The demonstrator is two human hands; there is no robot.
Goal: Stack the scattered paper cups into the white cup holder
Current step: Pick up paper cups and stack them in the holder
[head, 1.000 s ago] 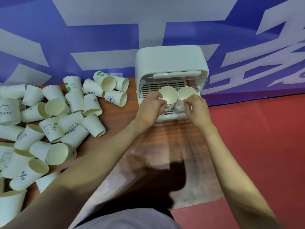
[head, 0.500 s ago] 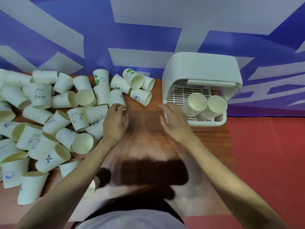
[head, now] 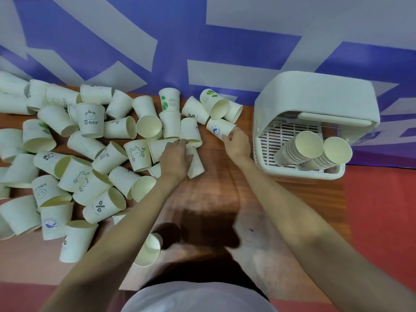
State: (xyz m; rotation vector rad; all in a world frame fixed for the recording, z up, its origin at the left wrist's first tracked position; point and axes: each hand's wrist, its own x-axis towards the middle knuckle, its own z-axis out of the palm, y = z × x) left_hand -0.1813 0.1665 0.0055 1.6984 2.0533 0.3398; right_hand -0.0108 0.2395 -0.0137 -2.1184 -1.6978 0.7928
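Blue-and-white patterned wall [head: 157, 30] behind, worn wooden table [head: 225, 199], red floor [head: 382, 221] at right

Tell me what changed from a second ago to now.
Both hands left the two cup stacks in the white cup holder and swung left to the scattered cups. The left hand now grips a lying cup; the right hand touches the blue-print cup. The stacks stayed put.
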